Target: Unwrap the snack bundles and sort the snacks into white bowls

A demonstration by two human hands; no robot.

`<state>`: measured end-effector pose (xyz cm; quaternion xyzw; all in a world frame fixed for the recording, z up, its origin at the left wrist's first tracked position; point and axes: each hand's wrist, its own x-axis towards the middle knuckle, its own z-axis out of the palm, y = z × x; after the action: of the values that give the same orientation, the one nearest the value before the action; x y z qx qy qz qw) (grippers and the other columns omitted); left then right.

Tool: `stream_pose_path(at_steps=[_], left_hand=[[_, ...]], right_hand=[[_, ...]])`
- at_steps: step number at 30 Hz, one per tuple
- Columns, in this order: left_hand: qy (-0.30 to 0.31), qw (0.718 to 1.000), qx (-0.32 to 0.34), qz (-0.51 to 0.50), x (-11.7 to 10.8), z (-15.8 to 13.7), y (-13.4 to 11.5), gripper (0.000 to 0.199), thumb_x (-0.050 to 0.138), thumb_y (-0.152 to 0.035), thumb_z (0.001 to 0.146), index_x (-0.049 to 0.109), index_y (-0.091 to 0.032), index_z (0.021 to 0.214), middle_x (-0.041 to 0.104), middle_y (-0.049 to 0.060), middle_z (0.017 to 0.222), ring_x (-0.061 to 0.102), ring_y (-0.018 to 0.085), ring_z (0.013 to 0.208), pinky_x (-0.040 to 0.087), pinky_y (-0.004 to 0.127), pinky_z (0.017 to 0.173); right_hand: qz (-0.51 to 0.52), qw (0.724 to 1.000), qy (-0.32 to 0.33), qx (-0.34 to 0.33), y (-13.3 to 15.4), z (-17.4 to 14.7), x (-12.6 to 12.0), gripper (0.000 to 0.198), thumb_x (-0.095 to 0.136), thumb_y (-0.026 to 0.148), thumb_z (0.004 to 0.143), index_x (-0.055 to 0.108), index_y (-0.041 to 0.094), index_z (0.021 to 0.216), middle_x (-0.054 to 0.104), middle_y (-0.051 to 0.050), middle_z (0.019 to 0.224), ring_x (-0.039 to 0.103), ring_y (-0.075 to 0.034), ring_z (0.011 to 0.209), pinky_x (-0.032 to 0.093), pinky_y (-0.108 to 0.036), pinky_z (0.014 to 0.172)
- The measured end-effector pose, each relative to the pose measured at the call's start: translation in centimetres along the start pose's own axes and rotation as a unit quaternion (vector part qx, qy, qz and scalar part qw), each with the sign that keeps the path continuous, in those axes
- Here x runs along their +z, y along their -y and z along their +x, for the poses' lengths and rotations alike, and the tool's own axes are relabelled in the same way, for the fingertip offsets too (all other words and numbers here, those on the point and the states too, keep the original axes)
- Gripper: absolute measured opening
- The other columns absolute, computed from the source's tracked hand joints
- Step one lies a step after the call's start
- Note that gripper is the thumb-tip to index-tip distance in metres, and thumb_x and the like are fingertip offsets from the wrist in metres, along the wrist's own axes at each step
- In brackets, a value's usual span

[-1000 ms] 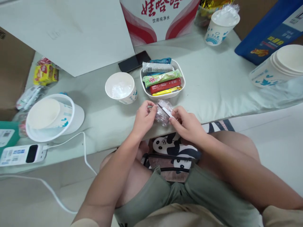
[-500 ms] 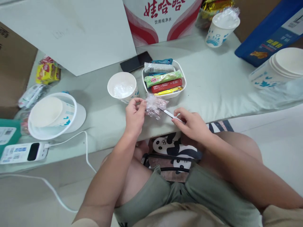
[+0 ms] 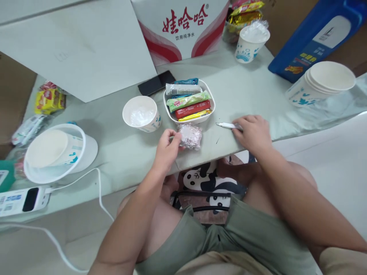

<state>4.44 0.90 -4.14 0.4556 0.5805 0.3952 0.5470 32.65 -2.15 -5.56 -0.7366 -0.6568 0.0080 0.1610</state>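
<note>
My left hand (image 3: 169, 147) pinches the left edge of a small clear plastic-wrapped bundle (image 3: 190, 136) near the front edge of the cloth-covered table. What is inside the wrap I cannot make out. To its right, my right hand (image 3: 254, 131) rests low on the table with its fingers on the white handle of a utility knife (image 3: 228, 125), whose blade points left. Just behind the bundle sits a white tub (image 3: 213, 100) of wrapped snack bars (image 3: 190, 100). A paper cup (image 3: 153, 121) with clear plastic in it stands left of the tub.
A black phone (image 3: 157, 83) lies behind the tub. At left are a white bucket (image 3: 91, 147) holding a paper cup and a power strip (image 3: 21, 200) with a white cord. Stacked paper cups (image 3: 304, 89) and a blue container (image 3: 298, 42) stand at right.
My right hand has moved right, taking the knife away from the bundle and down to the table. The bundle has turned in my left hand and its loose wrap looks flatter.
</note>
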Motion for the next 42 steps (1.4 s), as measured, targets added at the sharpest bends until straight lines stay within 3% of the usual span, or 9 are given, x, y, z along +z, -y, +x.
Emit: stream_pose_path(at_steps=[4,10,13,21,26,32,36,39,42], left_hand=[[-0.023,0.98,0.15,0.128,-1.1,-0.1,-0.4,0.029,0.057,-0.035,0.089,0.054,-0.02,0.065,0.052,0.002,0.076,0.052,0.015,0.074,0.046,0.024,0.059],[0.092,0.968,0.169,0.162,-1.5,0.0,-0.5,0.008,0.062,-0.026,0.079,0.059,-0.02,0.076,0.057,-0.003,0.065,0.05,0.012,0.058,0.039,0.025,0.056],[0.103,0.965,0.181,0.157,-1.3,-0.1,-0.3,0.013,0.062,-0.03,0.082,0.054,-0.021,0.077,0.053,-0.004,0.064,0.047,0.011,0.058,0.038,0.025,0.057],[0.114,0.934,0.233,0.247,-1.4,-0.1,0.0,0.042,0.082,-0.038,0.068,0.059,-0.022,0.098,0.057,0.003,0.099,0.054,0.016,0.083,0.045,0.027,0.07],[0.056,0.944,0.233,0.228,-1.0,0.4,-0.1,0.008,0.068,-0.025,0.077,0.062,-0.02,0.079,0.057,0.003,0.089,0.054,0.015,0.076,0.044,0.026,0.063],[-0.044,0.994,0.093,0.047,-2.5,1.9,0.2,0.01,0.06,-0.02,0.075,0.055,-0.02,0.066,0.054,-0.002,0.062,0.051,0.012,0.059,0.04,0.023,0.053],[-0.08,0.995,0.058,0.006,-3.3,2.3,0.4,0.007,0.06,-0.024,0.078,0.057,-0.021,0.072,0.057,0.001,0.071,0.054,0.013,0.063,0.04,0.022,0.051],[-0.064,0.989,0.126,0.034,-3.0,2.1,0.4,0.02,0.071,-0.034,0.075,0.062,-0.022,0.087,0.063,0.003,0.088,0.057,0.014,0.074,0.045,0.023,0.058],[-0.026,0.98,0.148,0.128,-2.5,1.9,0.3,0.025,0.079,-0.033,0.07,0.061,-0.021,0.083,0.061,-0.001,0.077,0.052,0.012,0.066,0.042,0.023,0.058]], right_hand=[[0.111,0.982,-0.117,-0.094,2.2,-0.3,0.4,0.026,0.056,0.031,0.089,0.071,0.02,0.106,0.07,-0.015,0.105,0.061,-0.033,0.104,0.046,-0.052,0.093],[0.273,0.93,0.033,-0.242,9.0,-1.8,1.7,0.057,0.065,0.035,0.086,0.055,0.026,0.141,0.059,-0.013,0.144,0.056,-0.031,0.125,0.044,-0.05,0.107],[0.304,0.926,0.074,-0.213,9.9,-1.3,1.7,0.053,0.062,0.021,0.087,0.058,0.024,0.14,0.069,-0.011,0.125,0.06,-0.028,0.112,0.046,-0.046,0.101],[0.435,0.882,0.114,-0.138,7.5,-1.5,0.2,0.016,0.071,0.036,0.086,0.064,0.022,0.086,0.067,-0.006,0.098,0.064,-0.022,0.096,0.05,-0.038,0.089],[0.397,0.917,0.048,0.002,6.1,-1.6,-0.9,0.014,0.066,0.036,0.086,0.062,0.022,0.085,0.071,-0.003,0.086,0.063,-0.019,0.078,0.05,-0.034,0.074],[0.276,0.957,-0.07,0.052,3.5,-0.6,-1.3,0.019,0.059,0.024,0.086,0.064,0.025,0.104,0.073,-0.008,0.105,0.065,-0.021,0.08,0.053,-0.039,0.074],[0.241,0.96,-0.134,-0.048,3.5,-0.9,-1.4,0.036,0.052,0.019,0.086,0.061,0.024,0.121,0.067,-0.014,0.123,0.063,-0.03,0.113,0.051,-0.048,0.094],[0.234,0.946,-0.034,-0.221,4.8,-1.7,-0.9,0.037,0.057,0.025,0.089,0.061,0.026,0.125,0.067,-0.012,0.126,0.06,-0.031,0.119,0.046,-0.05,0.101],[0.192,0.939,0.03,-0.283,6.1,-2.2,-0.3,0.02,0.055,0.025,0.095,0.069,0.029,0.109,0.073,-0.006,0.11,0.062,-0.027,0.11,0.041,-0.049,0.101]])
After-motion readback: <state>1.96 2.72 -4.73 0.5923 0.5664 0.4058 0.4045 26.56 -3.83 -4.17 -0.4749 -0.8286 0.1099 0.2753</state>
